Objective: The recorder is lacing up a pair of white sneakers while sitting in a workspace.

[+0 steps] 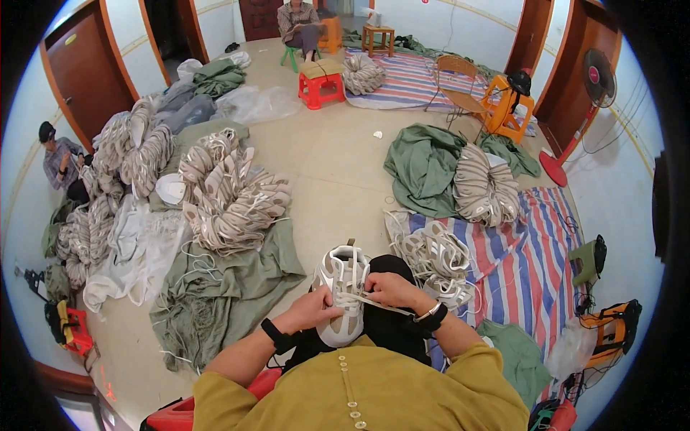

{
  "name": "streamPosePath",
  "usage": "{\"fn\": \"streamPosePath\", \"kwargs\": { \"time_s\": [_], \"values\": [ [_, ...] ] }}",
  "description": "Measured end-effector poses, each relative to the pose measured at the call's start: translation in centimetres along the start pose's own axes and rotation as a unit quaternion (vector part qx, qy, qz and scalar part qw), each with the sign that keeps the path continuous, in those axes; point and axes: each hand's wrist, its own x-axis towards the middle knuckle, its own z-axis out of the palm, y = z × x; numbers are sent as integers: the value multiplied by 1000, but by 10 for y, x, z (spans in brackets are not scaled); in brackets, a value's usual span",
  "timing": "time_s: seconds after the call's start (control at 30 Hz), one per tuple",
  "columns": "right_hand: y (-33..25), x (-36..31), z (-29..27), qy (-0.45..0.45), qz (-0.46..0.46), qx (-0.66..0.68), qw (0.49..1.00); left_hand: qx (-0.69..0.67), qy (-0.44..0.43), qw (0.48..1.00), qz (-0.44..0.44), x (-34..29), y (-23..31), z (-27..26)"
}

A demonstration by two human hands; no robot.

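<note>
A white and beige sneaker upper (336, 276) rests on my lap, its toe toward me and its tongue pointing away. My left hand (313, 309) grips its left side near the lacing, with the thumb over the front. On the other side my right hand (392, 290) is closed in a pinch on a pale shoelace (374, 302). That lace runs from the eyelets across toward my right wrist. Part of the lacing is covered by my fingers. Dark bands sit on both wrists, with a bracelet on the right one.
Sneaker uppers lie loose (438, 262) on a striped sheet (532, 251) to my right. Bundled uppers (233, 197) sit at left on green cloth (230, 287), another bundle (486, 185) at right. Further off are a red stool (320, 90), a fan (598, 79) and two seated people.
</note>
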Motion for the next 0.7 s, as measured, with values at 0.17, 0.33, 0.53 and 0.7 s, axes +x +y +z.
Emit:
{"fn": "streamPosePath", "kwargs": {
  "time_s": [0.17, 0.33, 0.53, 0.7],
  "values": [
    [-1, -25, -15, -75, -20, 24, 997, -20, 5, 1000, -9, -1, 2, 2],
    [13, -76, -46, -156, 145, 140, 967, -17, 19, 1000, 5, 3, -8, 6],
    [72, -157, -71, 69, 336, 196, 918, -13, 8, 1000, -8, 0, 1, 0],
    [109, -149, -31, 84, 340, -399, 847, -35, 19, 999, 9, 2, -6, 4]
  ]
}}
